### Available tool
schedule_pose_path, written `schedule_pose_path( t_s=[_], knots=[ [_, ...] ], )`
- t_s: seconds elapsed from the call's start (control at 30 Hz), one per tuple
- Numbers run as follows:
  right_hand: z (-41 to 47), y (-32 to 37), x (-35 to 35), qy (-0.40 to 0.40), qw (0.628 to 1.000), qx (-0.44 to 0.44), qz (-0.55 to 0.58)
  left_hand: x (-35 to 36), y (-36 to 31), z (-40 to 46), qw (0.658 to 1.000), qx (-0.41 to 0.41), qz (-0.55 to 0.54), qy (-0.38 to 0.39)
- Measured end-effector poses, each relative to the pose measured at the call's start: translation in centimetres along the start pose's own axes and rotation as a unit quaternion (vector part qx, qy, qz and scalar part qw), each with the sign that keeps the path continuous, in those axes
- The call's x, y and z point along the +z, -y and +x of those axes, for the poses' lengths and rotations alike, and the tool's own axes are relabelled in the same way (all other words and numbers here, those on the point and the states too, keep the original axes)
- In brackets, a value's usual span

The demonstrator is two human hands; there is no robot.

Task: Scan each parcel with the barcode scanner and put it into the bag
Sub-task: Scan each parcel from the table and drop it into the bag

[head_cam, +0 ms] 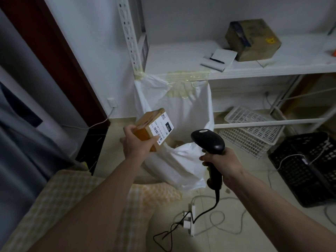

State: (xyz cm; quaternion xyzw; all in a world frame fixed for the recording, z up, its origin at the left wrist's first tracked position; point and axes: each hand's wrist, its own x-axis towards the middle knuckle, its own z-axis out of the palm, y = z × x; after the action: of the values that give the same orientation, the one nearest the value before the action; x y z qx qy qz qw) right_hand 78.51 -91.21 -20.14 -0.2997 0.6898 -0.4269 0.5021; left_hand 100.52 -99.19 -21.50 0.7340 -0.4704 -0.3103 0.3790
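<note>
Scanning step: parcel (151,129) gripped in left hand (137,142), label turned right; scanner (211,142) clasped in right hand (221,161). Release into bag (181,113) is called for next.

Cardboard parcel (148,127), glossy plastic bag (185,106)

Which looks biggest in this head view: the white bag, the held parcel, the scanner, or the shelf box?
1. white bag
2. shelf box
3. barcode scanner and held parcel look similar; both are nearer the camera, so true order is unsure.
</note>
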Motion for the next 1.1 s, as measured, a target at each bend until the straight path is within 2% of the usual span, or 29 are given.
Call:
schedule_pose_path(
  t_s=[0.43,0.7,0.97,1.03,1.1],
  knots=[
    [10.9,3.1,1.8,0.031,0.999,0.026,0.028,6.0,-2.0,8.2,0.998,-0.025,0.043,0.023],
    [21.5,5.8,0.8,0.087,0.995,0.052,-0.011,14.7,-3.7,14.4,0.996,-0.067,0.043,0.044],
    [30.4,6.2,-0.2,0.141,0.985,0.072,-0.073,22.8,-1.5,18.5,0.985,-0.122,0.115,0.041],
    [31.7,5.9,-0.2,0.146,0.982,0.084,-0.080,24.0,0.0,19.4,0.971,-0.157,0.172,0.050],
    [32.7,5.6,-0.1,0.150,0.980,0.095,-0.086,25.0,1.1,19.9,0.933,-0.213,0.272,0.105]
  ],
)
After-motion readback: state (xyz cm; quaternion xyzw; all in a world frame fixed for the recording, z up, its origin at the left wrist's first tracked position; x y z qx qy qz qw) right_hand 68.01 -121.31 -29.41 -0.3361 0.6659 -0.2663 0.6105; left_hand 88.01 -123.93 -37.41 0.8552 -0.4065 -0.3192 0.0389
